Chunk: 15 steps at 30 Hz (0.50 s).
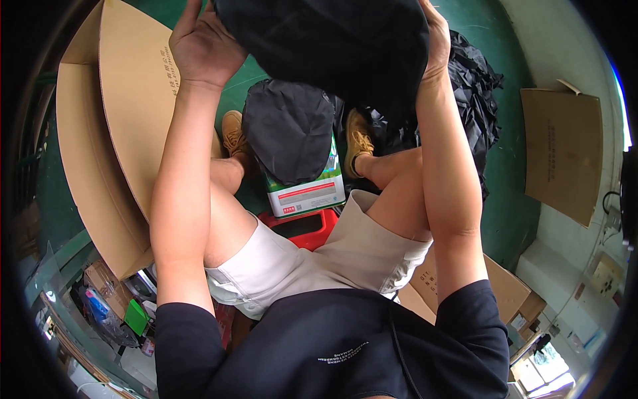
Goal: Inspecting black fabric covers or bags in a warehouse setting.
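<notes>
A large piece of black cloth (332,50) with a rounded lower edge is held up between my hands at the top of the view. My left hand (209,50) grips its left side, palm showing and fingertips partly out of view. On the right side my right hand (435,43) holds the edge, its fingers mostly hidden by the cloth. Below, another black fabric piece (289,130) with a rounded outline lies over a white and green metal can (309,196), which stands between my feet.
A tall open cardboard box (133,113) stands at my left. Crumpled black fabric (472,93) is heaped on the green floor (502,213) at my right. A cardboard carton (561,153) leans by the wall. Something red (322,229) sits under the can.
</notes>
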{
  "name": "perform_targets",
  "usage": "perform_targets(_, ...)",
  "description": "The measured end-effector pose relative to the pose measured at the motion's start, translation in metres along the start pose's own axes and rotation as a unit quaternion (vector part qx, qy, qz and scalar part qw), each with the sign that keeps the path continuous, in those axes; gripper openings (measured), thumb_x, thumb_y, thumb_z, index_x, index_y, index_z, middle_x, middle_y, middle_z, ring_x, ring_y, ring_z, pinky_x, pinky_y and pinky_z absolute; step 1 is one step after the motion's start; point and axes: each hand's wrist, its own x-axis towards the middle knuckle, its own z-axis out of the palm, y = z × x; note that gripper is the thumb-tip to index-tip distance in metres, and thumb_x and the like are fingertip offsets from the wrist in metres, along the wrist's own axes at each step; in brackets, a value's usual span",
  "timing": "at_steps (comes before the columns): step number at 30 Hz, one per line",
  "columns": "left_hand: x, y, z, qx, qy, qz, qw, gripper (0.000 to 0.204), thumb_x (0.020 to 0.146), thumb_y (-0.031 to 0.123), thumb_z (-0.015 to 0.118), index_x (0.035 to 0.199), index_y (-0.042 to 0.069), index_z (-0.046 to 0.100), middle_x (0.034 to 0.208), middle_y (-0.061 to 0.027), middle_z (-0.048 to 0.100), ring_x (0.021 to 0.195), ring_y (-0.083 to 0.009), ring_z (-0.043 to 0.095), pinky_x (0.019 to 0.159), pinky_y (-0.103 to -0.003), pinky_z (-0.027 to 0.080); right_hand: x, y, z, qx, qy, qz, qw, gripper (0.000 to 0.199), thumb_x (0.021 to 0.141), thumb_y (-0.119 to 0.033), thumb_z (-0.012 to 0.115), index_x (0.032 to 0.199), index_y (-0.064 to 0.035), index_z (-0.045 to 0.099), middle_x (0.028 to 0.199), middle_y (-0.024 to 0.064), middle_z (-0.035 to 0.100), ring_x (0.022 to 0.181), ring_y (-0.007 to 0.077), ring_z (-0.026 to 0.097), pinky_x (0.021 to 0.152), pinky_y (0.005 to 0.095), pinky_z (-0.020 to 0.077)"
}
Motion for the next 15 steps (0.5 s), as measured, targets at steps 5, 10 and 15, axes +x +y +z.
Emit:
perform_targets(5,0.003,-0.016,0.025,0.089,-0.018,-0.049,0.995,0.05,0.092,0.033,0.063,0.135,0.008,0.054,0.142,-0.0083,0.052,0.138,-0.0261,0.04,0.117,-0.048,0.023,0.009,-0.005,-0.026,0.105,0.026,-0.037,0.993,0.05,0.103,-0.038,0.04,0.132,0.0005,0.054,0.129,0.0187,0.06,0.116,0.0342,0.06,0.106,0.046,0.0436)
perform_targets(10,0.003,-0.024,0.007,0.269,0.182,0.0,0.946,0.036,0.093,0.014,0.063,0.127,0.003,0.058,0.127,-0.0102,0.062,0.121,-0.0228,0.057,0.105,-0.043,0.043,0.01,-0.004,-0.022,-0.093,0.107,-0.11,0.984,0.051,0.102,-0.038,0.042,0.129,0.0044,0.055,0.129,0.0232,0.059,0.116,0.0367,0.059,0.105,0.0467,0.0441)
perform_targets(15,0.008,-0.022,0.003,0.211,0.296,0.052,0.93,0.029,0.096,0.017,0.057,0.12,-0.001,0.061,0.119,-0.0126,0.066,0.112,-0.0227,0.062,0.101,-0.039,0.047,0.012,0.009,0.003,-0.071,0.02,-0.036,0.997,0.045,0.1,-0.032,0.047,0.123,0.0054,0.058,0.121,0.0236,0.063,0.111,0.0351,0.063,0.103,0.0495,0.0464)
